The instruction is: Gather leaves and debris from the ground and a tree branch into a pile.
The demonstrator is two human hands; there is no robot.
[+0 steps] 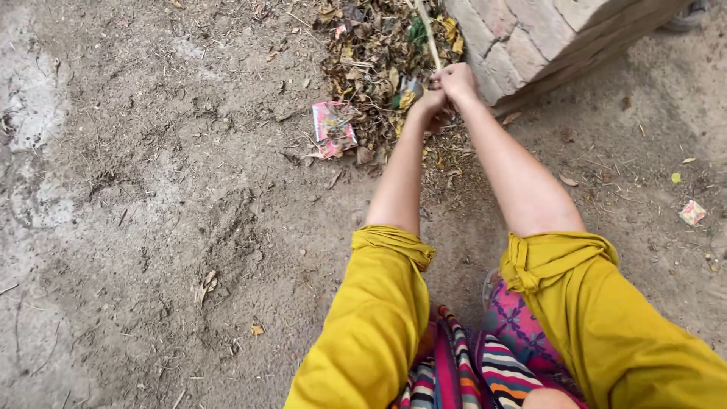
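Both my hands grip a thin pale stick [426,30] that slants up out of the frame. My right hand [457,79] is closed around it higher up, and my left hand [431,104] is closed just below, touching the right. Both arms stretch forward in rolled-up yellow sleeves. The stick's lower end is hidden by my hands, over a pile of dry leaves and litter [375,57] that lies against a brick wall [522,38]. A crumpled pink wrapper [333,127] rests at the pile's left edge.
Bare, dusty dirt ground spreads left and right. A small wrapper scrap [691,212] and scattered dry leaves [566,179] lie to the right. Striped colourful cloth [485,367] shows at the bottom, between my arms.
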